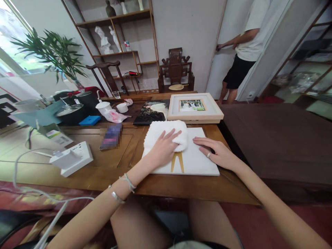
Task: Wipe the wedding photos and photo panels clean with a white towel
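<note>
My left hand [166, 147] lies on a white fluffy cloth [157, 130], its fingers spread across the top. The cloth covers the upper left part of a flat white panel [197, 164] on the wooden table. Below the cloth, two gold-coloured strips [177, 163] slant apart on the panel; their upper ends are hidden. On the panel's right side rests my right hand [216, 152], open and palm down, with a ring on one finger and nothing held. Behind the panel are a light wooden photo frame [195, 117] and a dark glossy picture panel [147, 112].
On the left of the table [129, 183] stand a white power strip [77, 159] with a plugged-in charger, a phone-like blurred object [111, 136], a small carton [54, 135] and several cups. A dark brown surface [280, 141] adjoins at right. A person [246, 45] stands behind.
</note>
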A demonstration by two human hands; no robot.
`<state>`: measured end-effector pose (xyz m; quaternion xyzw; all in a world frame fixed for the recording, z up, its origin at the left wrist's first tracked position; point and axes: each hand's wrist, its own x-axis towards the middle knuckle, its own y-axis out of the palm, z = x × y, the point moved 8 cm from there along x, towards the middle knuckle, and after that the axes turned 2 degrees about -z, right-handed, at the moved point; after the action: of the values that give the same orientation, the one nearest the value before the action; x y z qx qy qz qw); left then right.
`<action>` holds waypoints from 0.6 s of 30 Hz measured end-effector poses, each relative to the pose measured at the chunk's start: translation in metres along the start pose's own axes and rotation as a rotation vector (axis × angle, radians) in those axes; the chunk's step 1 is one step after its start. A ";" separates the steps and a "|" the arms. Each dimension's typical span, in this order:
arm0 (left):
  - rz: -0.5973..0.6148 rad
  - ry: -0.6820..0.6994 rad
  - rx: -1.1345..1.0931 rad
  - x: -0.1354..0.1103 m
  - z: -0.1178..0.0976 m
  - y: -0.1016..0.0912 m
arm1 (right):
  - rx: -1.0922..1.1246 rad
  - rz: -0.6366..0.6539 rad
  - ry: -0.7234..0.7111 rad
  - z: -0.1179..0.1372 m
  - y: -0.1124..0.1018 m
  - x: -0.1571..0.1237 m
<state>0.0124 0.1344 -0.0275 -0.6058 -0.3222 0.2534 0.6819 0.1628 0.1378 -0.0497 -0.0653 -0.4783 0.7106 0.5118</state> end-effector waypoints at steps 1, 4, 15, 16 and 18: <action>0.008 0.005 -0.007 -0.001 -0.006 0.001 | 0.005 -0.005 -0.002 0.001 0.000 0.000; 0.017 0.020 -0.004 -0.015 -0.030 -0.001 | 0.025 -0.028 -0.009 0.002 -0.002 0.000; 0.035 0.159 -0.067 -0.063 -0.078 -0.011 | 0.026 -0.011 -0.006 0.002 -0.002 0.000; 0.038 0.143 -0.080 -0.059 -0.072 -0.010 | 0.020 -0.009 -0.003 0.002 -0.002 0.000; 0.035 0.097 -0.103 -0.047 -0.058 -0.009 | 0.011 -0.007 0.005 0.001 -0.002 0.000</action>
<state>0.0244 0.0603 -0.0283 -0.6573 -0.2907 0.2187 0.6600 0.1636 0.1372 -0.0480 -0.0624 -0.4734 0.7114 0.5157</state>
